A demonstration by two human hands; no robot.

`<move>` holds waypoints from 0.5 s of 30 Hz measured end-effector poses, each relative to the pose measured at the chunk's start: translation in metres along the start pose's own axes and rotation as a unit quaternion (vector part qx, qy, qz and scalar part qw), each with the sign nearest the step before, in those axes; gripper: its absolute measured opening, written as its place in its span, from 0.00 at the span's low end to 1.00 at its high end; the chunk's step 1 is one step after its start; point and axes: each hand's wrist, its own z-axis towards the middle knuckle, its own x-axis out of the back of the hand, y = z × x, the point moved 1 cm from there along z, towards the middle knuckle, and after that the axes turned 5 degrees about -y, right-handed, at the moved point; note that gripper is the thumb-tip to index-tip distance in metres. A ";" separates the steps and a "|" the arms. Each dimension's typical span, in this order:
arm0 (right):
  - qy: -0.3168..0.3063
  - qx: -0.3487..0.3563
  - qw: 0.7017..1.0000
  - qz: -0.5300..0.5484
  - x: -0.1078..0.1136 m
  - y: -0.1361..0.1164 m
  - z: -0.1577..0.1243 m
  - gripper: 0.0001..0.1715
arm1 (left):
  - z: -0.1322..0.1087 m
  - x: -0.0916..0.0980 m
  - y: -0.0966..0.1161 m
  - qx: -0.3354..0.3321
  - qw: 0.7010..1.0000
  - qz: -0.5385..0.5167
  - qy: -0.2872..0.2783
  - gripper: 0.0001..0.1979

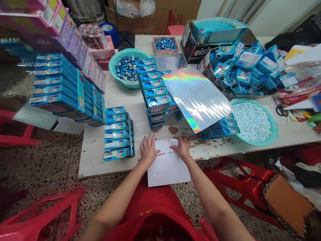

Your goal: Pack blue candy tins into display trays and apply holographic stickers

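A white sheet [169, 170] lies at the table's front edge, its lower part reaching out over my lap. Across its upper end runs a band with dark printed marks and a thin shiny rainbow strip. My left hand [148, 149] rests at the band's left side, fingers stretched out on the table and thumb on the sheet. On the opposite side my right hand [184, 147] presses the sheet with its thumb pointing inward and its fingers apart. Just beyond, a silver holographic sheet [200, 100] lies over stacked blue boxes [158, 102].
More blue boxes [115, 134] stand at left, beside taller blue stacks [57, 90]. A teal basin [112, 63] holds small blue-and-silver pieces; another basin [275, 130] holds pale candies. Blue packets [250, 60] fill a carton at right. Red stools [240, 180] flank me.
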 end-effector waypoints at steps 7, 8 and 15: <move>0.260 0.110 0.920 0.270 0.097 0.005 -0.080 0.15 | -0.018 0.068 0.008 -0.280 0.952 0.013 0.125 0.11; 0.300 0.086 0.892 0.327 0.113 0.004 -0.099 0.20 | -0.038 0.084 0.009 -0.361 0.909 0.012 0.206 0.11; -0.087 -0.197 0.682 0.699 0.100 0.024 -0.130 0.31 | -0.102 0.050 -0.016 -0.494 0.834 0.094 0.229 0.11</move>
